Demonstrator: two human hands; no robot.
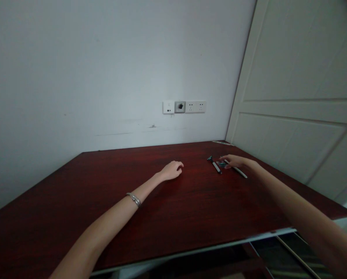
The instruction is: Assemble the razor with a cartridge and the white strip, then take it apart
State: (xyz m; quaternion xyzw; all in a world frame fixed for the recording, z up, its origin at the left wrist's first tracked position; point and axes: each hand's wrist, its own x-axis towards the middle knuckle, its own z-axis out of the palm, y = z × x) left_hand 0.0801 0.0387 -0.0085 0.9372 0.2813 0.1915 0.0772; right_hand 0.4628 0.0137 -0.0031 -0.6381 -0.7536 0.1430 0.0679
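My right hand reaches over the right part of the dark red tabletop, its thumb and forefinger apart around a small clear, greenish item. What kind of item that is, I cannot make out, nor whether the fingers touch it. A slim white stick-like thing lies partly under this hand. Just left of them rests a razor with a grey-and-black handle, its head pointing away from me. My left hand hovers on or just over the middle of the table, fingers loosely bent and apart, holding nothing visible.
The dark red tabletop meets a pale wall with sockets and switches. A white panelled door stands along the right side. Below the front edge is an open drawer or shelf space. A flat strip lies in the far right corner.
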